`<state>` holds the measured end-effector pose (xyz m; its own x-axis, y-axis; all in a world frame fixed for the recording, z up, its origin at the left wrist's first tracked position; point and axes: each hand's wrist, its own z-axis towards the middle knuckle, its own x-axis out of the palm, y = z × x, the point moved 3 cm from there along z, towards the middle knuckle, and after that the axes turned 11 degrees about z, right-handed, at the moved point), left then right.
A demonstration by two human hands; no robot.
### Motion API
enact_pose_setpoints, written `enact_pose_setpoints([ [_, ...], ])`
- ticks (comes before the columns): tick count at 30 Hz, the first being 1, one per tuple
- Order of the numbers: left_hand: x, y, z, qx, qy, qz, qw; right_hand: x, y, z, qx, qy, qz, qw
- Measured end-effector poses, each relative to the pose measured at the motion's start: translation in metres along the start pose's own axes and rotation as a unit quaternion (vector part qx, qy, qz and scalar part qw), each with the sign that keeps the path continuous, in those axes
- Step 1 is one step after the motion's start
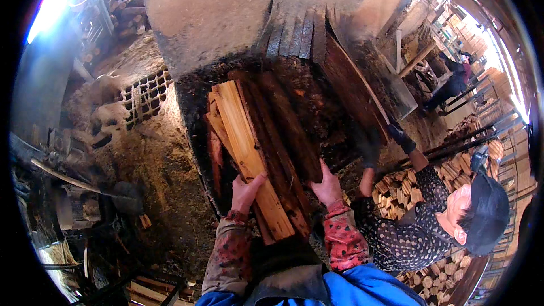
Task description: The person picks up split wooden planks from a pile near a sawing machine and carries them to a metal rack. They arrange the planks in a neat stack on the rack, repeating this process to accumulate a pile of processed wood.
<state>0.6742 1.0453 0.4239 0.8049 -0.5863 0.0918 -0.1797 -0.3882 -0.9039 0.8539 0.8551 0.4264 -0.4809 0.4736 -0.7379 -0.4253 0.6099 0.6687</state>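
Note:
My left hand (247, 192) grips the near left side of a stack of rough boards, its thumb lying over a pale wooden board (241, 130) on top. Beside that board run long dark bark-edged slabs (277, 130), side by side and pointing away from me. My right hand (327, 186) clasps the right side of the same stack near its close end, thumb pointing up; its fingertips are hidden under the slab. The stack's near end is by my dark apron (289, 277).
At right, a co-worker in a cap (490, 212) reaches with dark gloves to a long dark board (354, 73). Several strips (292, 37) lie on the metal surface beyond. Cut wood (396, 192) is piled at right. A metal grid (144, 99) stands at left. Another person (453, 82) is farther off.

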Motion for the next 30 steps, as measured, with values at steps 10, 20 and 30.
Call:
enact_pose_setpoints([
  [10,-0.001,-0.011,-0.002,-0.020,0.018,0.041,0.999,-0.035,0.056,-0.049,-0.034,-0.067,0.246,0.966],
  [20,-0.001,0.019,0.007,0.002,-0.010,0.007,1.000,0.000,0.098,-0.097,-0.078,-0.014,0.238,0.968],
  [30,-0.008,0.027,0.009,0.090,0.009,0.021,0.996,0.007,0.107,-0.103,-0.069,-0.031,0.216,0.973],
])
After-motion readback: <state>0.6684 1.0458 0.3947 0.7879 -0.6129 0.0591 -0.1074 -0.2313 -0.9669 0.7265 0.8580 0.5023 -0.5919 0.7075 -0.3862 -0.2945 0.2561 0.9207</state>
